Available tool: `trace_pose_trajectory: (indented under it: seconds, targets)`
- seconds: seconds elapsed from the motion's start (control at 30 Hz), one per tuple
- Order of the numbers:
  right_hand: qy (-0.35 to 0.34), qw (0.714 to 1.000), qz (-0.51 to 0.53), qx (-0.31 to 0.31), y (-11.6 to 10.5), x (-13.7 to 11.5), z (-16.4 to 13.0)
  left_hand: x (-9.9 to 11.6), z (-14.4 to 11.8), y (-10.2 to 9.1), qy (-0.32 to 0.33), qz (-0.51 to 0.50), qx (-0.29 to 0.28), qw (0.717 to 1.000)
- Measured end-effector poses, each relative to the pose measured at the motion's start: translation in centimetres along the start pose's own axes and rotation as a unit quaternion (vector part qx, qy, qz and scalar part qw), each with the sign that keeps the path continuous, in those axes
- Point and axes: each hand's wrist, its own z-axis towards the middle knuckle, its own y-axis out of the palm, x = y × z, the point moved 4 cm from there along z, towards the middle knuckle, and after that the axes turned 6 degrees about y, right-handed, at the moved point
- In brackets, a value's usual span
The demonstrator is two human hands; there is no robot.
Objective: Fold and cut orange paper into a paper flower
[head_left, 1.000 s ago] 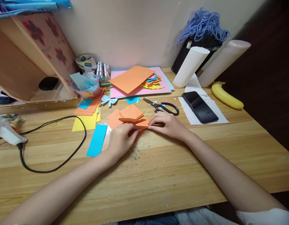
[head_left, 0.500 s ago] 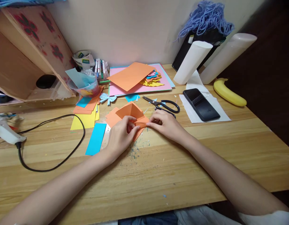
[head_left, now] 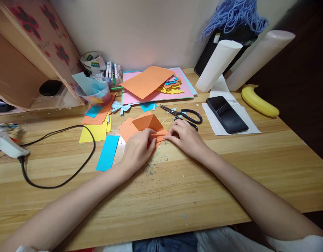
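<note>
A creased sheet of orange paper (head_left: 149,121) lies partly folded in the middle of the table, its far part standing up. My left hand (head_left: 137,147) is closed on its near left side, with the thumb along the fold and the fingertips partly hidden behind it. The right corner of the fold is pinched between thumb and fingers of my right hand (head_left: 184,137). Just beyond my right hand lies a pair of black-handled scissors (head_left: 182,114). A blue paper strip (head_left: 108,153) rests left of my left hand.
Behind are stacked coloured sheets (head_left: 135,86), a plastic cup of scraps (head_left: 94,94) and markers (head_left: 113,73). To the right lie a phone (head_left: 226,114), a banana (head_left: 259,100) and a white roll (head_left: 218,65). A white glue gun (head_left: 9,141) with a looped black cord (head_left: 92,154) lies left.
The camera view has shifted slightly. My left hand's fingers have curled further over the orange paper's fold; my right hand keeps its pinch at the corner.
</note>
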Motion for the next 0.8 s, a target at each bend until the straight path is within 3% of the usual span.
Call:
trace_pose_trajectory:
  seconds: [0.23,0.5,0.63,0.8]
  targets:
    - [-0.045,0.997,-0.062,0.019,0.5,-0.1,0.0,0.5,0.0,0.4,-0.005,0.047,0.004,0.999]
    - [-0.051,0.995,-0.089,0.015,0.7,-0.3,0.0,0.5,0.0,0.8,0.014,0.12,0.001,0.993]
    - [-0.058,0.994,-0.088,-0.01,0.3,-0.3,0.1,0.6,0.0,0.6,0.008,0.165,0.001,0.986]
    - [-0.159,0.984,-0.07,-0.03,-0.8,-1.2,0.0,0.6,-0.1,0.3,0.002,0.179,-0.013,0.984]
